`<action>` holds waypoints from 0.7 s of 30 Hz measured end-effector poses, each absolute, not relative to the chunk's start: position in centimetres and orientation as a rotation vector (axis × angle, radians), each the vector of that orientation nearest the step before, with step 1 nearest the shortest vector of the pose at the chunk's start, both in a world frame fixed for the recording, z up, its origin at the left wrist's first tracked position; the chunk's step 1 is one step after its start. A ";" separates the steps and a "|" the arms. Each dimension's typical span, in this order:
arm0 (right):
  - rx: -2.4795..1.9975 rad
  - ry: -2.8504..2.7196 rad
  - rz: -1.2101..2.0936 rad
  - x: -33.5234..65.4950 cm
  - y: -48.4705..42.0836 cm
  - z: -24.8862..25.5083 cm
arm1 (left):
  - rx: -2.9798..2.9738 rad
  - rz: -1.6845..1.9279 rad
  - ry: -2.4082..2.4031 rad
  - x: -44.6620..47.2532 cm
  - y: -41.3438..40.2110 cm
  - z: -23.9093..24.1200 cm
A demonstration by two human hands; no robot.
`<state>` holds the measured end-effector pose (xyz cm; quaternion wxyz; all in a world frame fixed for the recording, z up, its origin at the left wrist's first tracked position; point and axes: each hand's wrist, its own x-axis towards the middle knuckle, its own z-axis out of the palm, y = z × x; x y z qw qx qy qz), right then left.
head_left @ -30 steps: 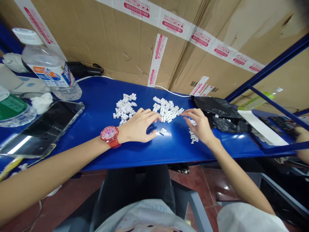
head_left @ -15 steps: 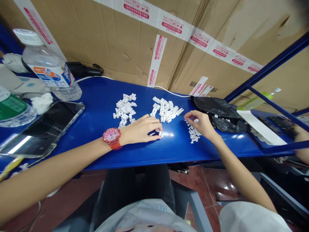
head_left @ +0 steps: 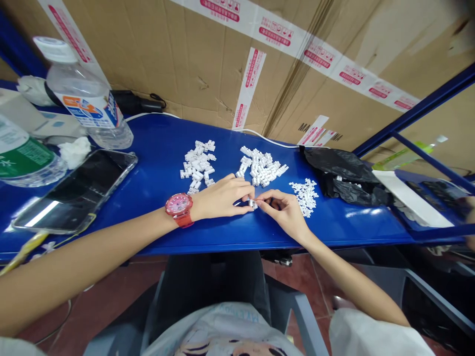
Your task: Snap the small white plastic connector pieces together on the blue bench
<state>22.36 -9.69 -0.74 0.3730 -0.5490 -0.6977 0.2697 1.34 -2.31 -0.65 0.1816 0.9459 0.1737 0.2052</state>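
Note:
My left hand (head_left: 222, 198), with a red watch (head_left: 179, 207) on its wrist, pinches a small white plastic piece (head_left: 253, 202) on the blue table (head_left: 156, 163). My right hand (head_left: 284, 210) meets it from the right, its fingertips pinched against the same piece. Behind the hands lie three heaps of small white pieces: a left heap (head_left: 198, 165), a middle heap (head_left: 261, 167) and a finer right heap (head_left: 306, 195).
A phone in a clear case (head_left: 74, 193) lies at the left, with two water bottles (head_left: 87, 101) and a crumpled tissue (head_left: 74, 151) beyond it. A black plastic bag (head_left: 345, 173) and a white tray (head_left: 411, 202) sit to the right. Taped cardboard boxes (head_left: 230, 59) back the table.
My right hand left the right heap and moved left to meet my left hand at the white piece. The left hand closed from spread fingers into a pinch.

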 end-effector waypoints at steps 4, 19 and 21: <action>-1.437 -1.864 0.594 21.8 -9.8 -0.6 | 2.686 0.580 0.479 1.4 -2.3 -0.8; -1.289 -2.424 -0.245 21.9 -9.2 -0.9 | 2.857 0.553 1.343 -3.6 5.6 -0.1; -1.319 -2.353 -0.228 23.1 -8.1 -0.4 | 2.815 0.435 1.372 -4.2 6.2 -0.6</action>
